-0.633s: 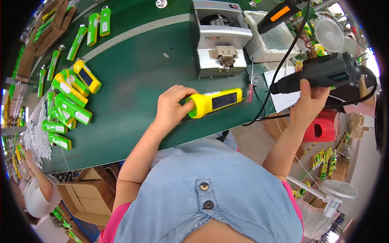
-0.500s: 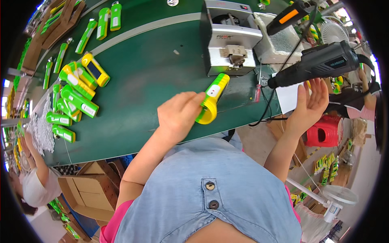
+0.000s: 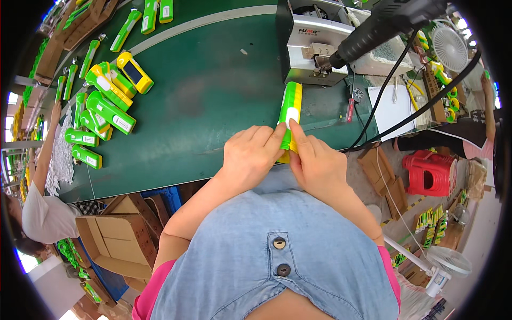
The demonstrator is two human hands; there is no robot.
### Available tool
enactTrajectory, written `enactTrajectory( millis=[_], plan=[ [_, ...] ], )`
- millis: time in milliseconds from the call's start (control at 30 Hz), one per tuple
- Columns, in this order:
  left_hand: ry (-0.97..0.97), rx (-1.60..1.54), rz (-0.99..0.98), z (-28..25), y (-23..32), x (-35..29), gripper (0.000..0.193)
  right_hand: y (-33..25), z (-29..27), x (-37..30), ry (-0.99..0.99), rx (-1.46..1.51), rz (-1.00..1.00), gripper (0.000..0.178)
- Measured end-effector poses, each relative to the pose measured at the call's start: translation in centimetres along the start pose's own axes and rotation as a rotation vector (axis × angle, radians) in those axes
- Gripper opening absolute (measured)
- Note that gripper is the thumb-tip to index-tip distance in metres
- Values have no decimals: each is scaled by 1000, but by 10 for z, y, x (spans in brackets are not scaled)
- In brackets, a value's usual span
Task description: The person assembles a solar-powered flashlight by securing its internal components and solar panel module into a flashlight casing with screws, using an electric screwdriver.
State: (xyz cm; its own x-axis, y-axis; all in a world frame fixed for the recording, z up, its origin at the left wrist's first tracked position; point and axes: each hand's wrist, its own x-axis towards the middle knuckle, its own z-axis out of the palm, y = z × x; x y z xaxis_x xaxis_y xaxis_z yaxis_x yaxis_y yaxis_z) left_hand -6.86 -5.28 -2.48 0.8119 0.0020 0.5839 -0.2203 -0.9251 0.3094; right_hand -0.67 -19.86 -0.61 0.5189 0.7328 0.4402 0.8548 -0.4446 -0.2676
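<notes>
Close in front of me at the table's near edge, a green and yellow flashlight (image 3: 290,104) points away from me. My left hand (image 3: 252,156) is closed on its near end from the left. From the right, my right hand (image 3: 320,164) grips the same end, its thumb and forefinger pressed against the flashlight. The near end is largely covered by my fingers. Just beyond its far tip stands a silver and black benchtop machine (image 3: 314,40). A black heat-gun-like tool (image 3: 386,26) hangs at the upper right, its nozzle overlapping the machine in view.
Several similar flashlights (image 3: 109,114) lie heaped on the green table (image 3: 197,106) at left. A red-handled screwdriver (image 3: 350,109), white paper (image 3: 393,109) and black cables lie at right. A red stool (image 3: 429,173) and cardboard box (image 3: 114,242) stand below; other people are at both sides.
My right hand has come from the black tool at the right to the flashlight and closed on it. The tool has swung up and left. The flashlight has turned over in my grasp.
</notes>
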Motion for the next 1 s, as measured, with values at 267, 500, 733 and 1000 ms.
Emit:
enactTrajectory(
  millis=[267, 500, 733, 1000],
  plan=[
    [-12, -64, -107, 6, 12, -3, 41, 4, -6, -2, -54, -103, -51, 57],
    [8, -118, -162, 2, 10, 3, 37, 7, -11, 6, -111, -139, -130, 50],
    [13, -84, -100, 5, 10, 5, 38, 13, -9, 9, -70, -66, -120, 48],
    [74, -697, -752, 5, -33, -18, 23, 54, -18, 23, 524, 661, 113, 67]
  ],
)
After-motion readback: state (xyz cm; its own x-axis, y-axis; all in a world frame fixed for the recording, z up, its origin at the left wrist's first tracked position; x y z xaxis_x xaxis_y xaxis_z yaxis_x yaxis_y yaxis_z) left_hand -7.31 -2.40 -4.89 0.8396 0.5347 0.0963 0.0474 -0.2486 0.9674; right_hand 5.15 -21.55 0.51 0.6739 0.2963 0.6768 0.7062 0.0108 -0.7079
